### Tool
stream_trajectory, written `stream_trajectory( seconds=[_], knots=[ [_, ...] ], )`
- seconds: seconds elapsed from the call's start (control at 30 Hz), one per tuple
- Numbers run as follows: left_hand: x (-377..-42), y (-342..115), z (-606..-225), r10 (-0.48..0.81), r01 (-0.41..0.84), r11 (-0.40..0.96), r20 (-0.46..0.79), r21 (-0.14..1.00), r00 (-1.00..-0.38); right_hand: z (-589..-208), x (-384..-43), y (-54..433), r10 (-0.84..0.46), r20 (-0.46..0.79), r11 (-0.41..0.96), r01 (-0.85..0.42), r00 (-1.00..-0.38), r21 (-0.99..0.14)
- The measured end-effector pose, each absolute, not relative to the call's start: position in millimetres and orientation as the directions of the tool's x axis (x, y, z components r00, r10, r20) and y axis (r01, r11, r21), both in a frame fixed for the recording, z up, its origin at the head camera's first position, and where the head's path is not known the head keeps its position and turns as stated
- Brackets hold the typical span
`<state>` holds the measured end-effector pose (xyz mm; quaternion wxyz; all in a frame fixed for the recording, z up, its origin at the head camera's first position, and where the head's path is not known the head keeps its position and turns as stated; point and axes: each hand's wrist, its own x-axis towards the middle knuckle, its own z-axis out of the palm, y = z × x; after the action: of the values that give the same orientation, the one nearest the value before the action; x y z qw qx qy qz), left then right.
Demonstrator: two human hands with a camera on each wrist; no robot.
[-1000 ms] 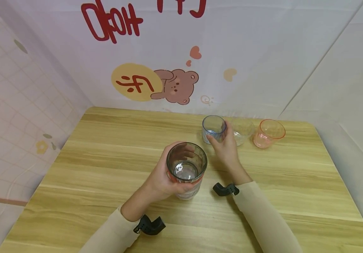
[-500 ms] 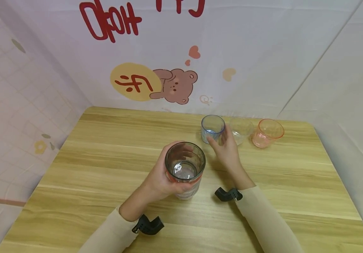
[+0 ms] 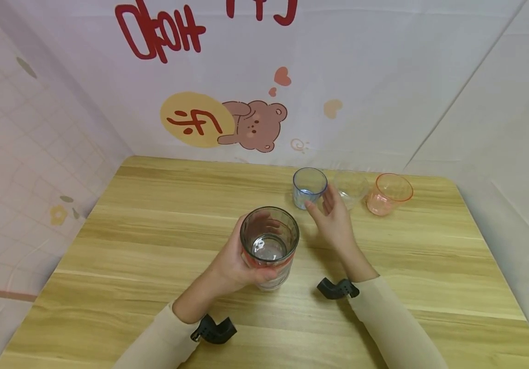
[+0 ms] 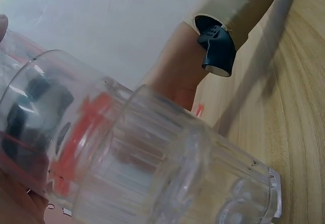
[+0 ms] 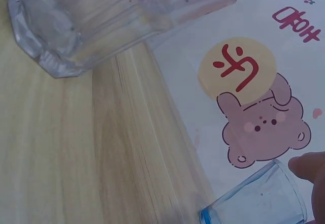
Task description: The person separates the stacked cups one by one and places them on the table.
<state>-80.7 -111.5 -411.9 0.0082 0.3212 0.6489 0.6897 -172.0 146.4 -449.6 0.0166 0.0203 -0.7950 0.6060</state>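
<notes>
My left hand (image 3: 234,264) grips a tall stack of nested tumblers (image 3: 270,248), upright, with a dark grey rim on top and a red band below. In the left wrist view the lower tumbler (image 4: 152,168) is clear and ribbed; whether its base touches the table I cannot tell. My right hand (image 3: 337,223) is beside a blue-rimmed tumbler (image 3: 309,190) that stands at the back of the table. Its thumb and fingers are spread near the tumbler's right side. The right wrist view has a small gap between a fingertip (image 5: 304,167) and the blue tumbler (image 5: 261,198).
To the right of the blue tumbler stand a clear tumbler (image 3: 351,188) and an orange-red one (image 3: 388,196), in a row near the back edge. A printed white backdrop (image 3: 366,61) rises behind the wooden table (image 3: 154,205).
My right hand has drawn back slightly to the right and toward me, its fingers opening from the blue tumbler, which stays in place. The left hand holds the stack nearly still.
</notes>
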Motion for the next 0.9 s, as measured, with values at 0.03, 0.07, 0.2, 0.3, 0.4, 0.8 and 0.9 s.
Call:
stream_trajectory(
  seconds=[0.03,0.07,0.2,0.3,0.4,0.8,0.9],
  knots=[
    [-80.8,-111.5,-412.4,0.429,0.405,-0.158,0.432,0.900,-0.793,-449.1,-171.6,146.4,-0.011,0.056,0.264,-0.057,-0.998,-0.963],
    [-80.8,-111.4,-412.8,0.429,0.405,-0.157,0.431,0.901,-0.794,-448.7,-171.2,146.3,-0.009,0.063,0.265,-0.063,-0.998,-0.962],
    [-81.0,-111.6,-413.8,0.428,0.404,-0.156,0.431,0.901,-0.794,-446.8,-168.4,146.7,-0.007,0.071,0.271,-0.070,-0.997,-0.960],
    [-80.7,-111.5,-413.6,0.430,0.399,-0.159,0.427,0.903,-0.795,-444.3,-166.4,147.0,-0.005,0.066,0.273,-0.065,-0.998,-0.960],
    [-80.3,-111.5,-413.1,0.432,0.392,-0.158,0.420,0.906,-0.798,-440.1,-163.9,147.4,0.002,0.068,0.267,-0.065,-0.998,-0.961],
    [-79.7,-111.8,-413.4,0.433,0.378,-0.151,0.405,0.913,-0.805,-423.0,-150.4,151.4,0.021,0.095,0.295,-0.084,-0.995,-0.952],
    [-79.4,-111.5,-412.9,0.431,0.377,-0.152,0.405,0.914,-0.806,-418.7,-147.6,151.8,0.019,0.114,0.290,-0.104,-0.993,-0.951]
  ],
)
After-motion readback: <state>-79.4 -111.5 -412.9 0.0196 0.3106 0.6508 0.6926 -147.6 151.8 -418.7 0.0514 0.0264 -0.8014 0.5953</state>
